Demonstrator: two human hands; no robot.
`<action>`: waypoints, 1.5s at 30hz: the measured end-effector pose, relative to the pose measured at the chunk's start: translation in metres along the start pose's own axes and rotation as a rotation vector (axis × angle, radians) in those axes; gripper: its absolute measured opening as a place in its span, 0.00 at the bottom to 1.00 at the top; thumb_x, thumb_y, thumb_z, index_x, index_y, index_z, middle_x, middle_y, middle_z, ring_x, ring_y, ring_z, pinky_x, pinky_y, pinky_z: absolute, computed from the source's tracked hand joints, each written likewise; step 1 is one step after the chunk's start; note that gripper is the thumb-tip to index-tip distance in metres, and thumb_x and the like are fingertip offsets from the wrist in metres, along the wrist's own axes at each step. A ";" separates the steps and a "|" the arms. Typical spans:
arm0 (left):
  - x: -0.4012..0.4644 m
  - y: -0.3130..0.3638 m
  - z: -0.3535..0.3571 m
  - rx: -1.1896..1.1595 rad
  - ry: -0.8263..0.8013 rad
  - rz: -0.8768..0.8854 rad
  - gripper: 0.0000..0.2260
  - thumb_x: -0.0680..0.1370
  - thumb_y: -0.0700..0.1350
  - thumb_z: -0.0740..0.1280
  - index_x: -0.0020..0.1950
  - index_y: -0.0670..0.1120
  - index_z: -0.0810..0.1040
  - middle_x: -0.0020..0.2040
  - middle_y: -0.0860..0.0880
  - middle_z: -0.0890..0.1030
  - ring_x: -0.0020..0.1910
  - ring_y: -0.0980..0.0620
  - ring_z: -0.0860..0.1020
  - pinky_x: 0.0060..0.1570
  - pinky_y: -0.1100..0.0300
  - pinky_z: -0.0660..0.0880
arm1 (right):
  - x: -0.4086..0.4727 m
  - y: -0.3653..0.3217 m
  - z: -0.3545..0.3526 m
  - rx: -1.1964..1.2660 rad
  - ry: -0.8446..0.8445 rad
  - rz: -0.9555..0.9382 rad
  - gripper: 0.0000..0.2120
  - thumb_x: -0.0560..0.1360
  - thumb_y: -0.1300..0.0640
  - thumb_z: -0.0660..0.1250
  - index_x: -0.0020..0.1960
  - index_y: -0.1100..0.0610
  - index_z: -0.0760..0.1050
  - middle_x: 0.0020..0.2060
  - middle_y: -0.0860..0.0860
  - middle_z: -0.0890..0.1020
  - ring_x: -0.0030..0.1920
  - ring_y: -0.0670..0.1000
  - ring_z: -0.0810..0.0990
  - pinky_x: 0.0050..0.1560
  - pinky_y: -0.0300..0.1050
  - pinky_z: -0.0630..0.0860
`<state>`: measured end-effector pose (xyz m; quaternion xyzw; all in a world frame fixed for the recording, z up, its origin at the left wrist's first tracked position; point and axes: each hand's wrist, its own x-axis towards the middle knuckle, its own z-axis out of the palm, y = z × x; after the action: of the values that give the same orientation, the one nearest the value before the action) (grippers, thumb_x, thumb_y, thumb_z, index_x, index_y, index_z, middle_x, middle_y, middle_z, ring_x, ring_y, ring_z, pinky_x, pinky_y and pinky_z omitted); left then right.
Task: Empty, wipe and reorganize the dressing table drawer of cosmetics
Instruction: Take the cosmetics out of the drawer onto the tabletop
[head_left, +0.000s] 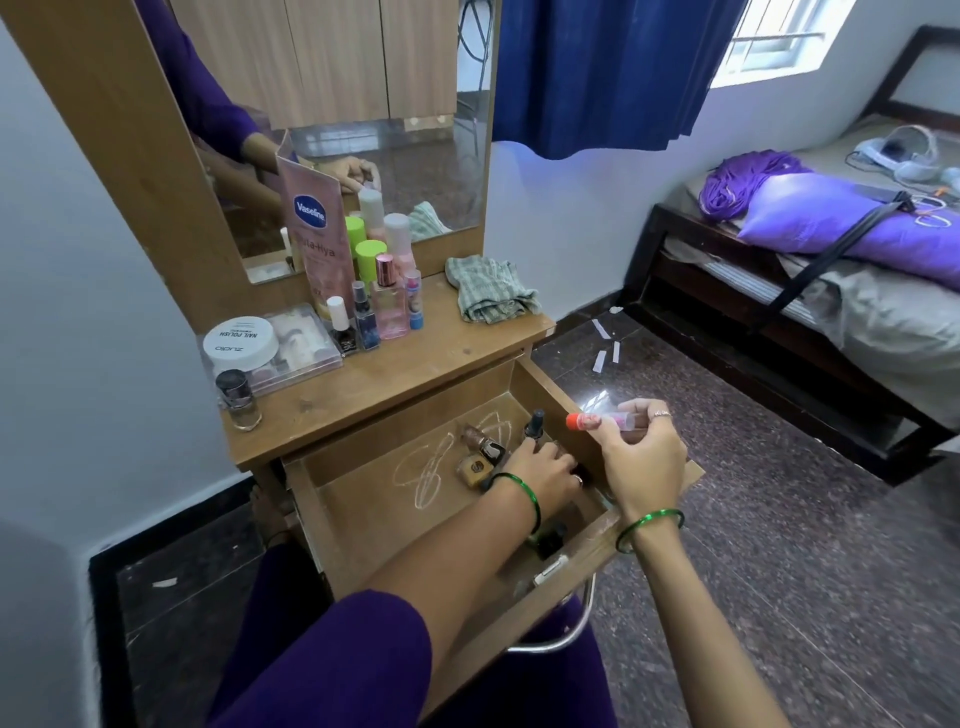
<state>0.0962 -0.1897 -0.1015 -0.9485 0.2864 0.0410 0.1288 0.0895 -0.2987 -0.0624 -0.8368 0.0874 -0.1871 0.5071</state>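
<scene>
Head view showed me the drawer pulled out from under the dressing table top, its wooden floor marked with pale chalk scribbles. Toward its right side lay a small cluster of cosmetics: a brown bottle on its side, a squat amber bottle just beside it, and a dark nail polish bottle standing upright. My left hand was down inside the drawer among them, fingers curled over something dark near the right wall; I could not tell what it held, or whether it gripped anything. My right hand was raised above the drawer's right edge, pinching a lip balm tube with an orange cap between thumb and fingertips, the tube lying roughly level with the cap pointing left. Each wrist wore 1 green bangle. On the table top stood items already out of the drawer: a white nail polish remover tub resting on a clear plastic case, a small glass jar in front of them, a Vaseline tube, green-capped bottles, a pink perfume bottle and a crumpled checked cloth to the right. Behind them rose the mirror. Farther right were a blue curtain and a bed with a purple pillow.
</scene>
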 end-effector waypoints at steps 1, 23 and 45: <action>-0.002 0.001 0.002 -0.009 0.017 0.008 0.15 0.82 0.46 0.54 0.66 0.45 0.71 0.66 0.45 0.71 0.64 0.43 0.68 0.58 0.49 0.65 | -0.001 -0.001 -0.002 0.000 0.000 0.000 0.09 0.70 0.60 0.71 0.47 0.58 0.73 0.39 0.51 0.79 0.35 0.38 0.73 0.34 0.28 0.68; -0.154 -0.089 -0.040 -1.177 0.871 -0.781 0.07 0.77 0.40 0.66 0.52 0.50 0.73 0.44 0.57 0.76 0.42 0.63 0.76 0.37 0.79 0.71 | -0.009 -0.008 -0.013 0.024 -0.015 0.010 0.13 0.69 0.60 0.72 0.51 0.60 0.74 0.40 0.50 0.77 0.36 0.41 0.74 0.40 0.38 0.68; -0.148 -0.062 0.023 -1.258 0.837 -0.794 0.09 0.78 0.45 0.64 0.55 0.57 0.73 0.46 0.59 0.80 0.47 0.68 0.77 0.44 0.71 0.73 | 0.087 -0.119 0.128 -0.059 -0.421 -0.500 0.09 0.70 0.67 0.68 0.50 0.60 0.77 0.37 0.47 0.77 0.33 0.43 0.74 0.38 0.27 0.68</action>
<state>0.0067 -0.0549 -0.0871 -0.8107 -0.1195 -0.2095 -0.5334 0.2153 -0.1673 0.0087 -0.8670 -0.2222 -0.1264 0.4277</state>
